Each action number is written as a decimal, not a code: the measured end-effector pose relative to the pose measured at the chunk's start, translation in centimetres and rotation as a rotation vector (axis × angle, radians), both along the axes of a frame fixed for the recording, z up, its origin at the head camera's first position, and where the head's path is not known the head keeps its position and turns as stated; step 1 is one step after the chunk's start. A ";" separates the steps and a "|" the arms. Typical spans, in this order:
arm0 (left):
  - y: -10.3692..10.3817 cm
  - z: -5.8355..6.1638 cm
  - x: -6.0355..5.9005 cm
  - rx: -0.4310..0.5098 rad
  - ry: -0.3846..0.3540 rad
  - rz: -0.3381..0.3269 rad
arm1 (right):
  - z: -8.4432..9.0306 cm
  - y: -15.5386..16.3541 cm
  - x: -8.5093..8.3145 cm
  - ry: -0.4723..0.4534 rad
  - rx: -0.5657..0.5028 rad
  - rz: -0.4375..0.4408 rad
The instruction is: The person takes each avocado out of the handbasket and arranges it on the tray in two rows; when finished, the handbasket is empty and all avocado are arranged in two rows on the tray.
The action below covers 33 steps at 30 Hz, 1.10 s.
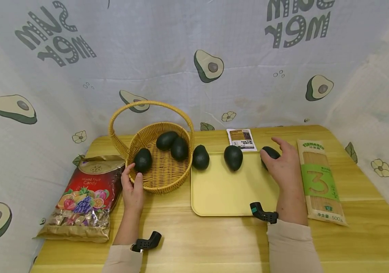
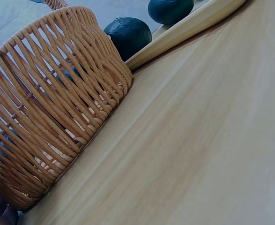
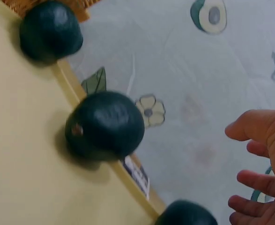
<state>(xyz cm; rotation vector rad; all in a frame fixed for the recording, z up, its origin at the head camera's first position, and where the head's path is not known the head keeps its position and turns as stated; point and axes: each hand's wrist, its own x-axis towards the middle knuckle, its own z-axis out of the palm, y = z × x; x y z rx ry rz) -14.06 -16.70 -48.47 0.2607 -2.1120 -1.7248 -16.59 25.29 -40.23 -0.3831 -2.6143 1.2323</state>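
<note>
Avocados lie in two places on the wooden table (image 1: 215, 242); three sit inside the wicker basket (image 1: 162, 178), and three more are at the far edge of the yellow tray (image 1: 221, 193). One tray avocado (image 1: 200, 157) rests on the left corner just beside the basket; a second one (image 1: 233, 157) is in the middle; the third avocado (image 1: 270, 153) is at the right, and the right hand (image 1: 284, 165) lies over it with fingers spread and relaxed, not clearly closed around it. The left hand (image 1: 132, 185) touches the near rim of the basket, thumb at the rim beside the nearest basket avocado (image 1: 143, 160); I cannot tell how firmly it holds. A candy bag (image 1: 82, 197) lies left of the basket; a noodle packet (image 1: 320, 182) lies right of the tray.
</note>
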 end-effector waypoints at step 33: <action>-0.1 -0.1 -0.1 0.014 0.007 -0.006 | 1.5 -13.0 1.4 0.293 -0.162 0.479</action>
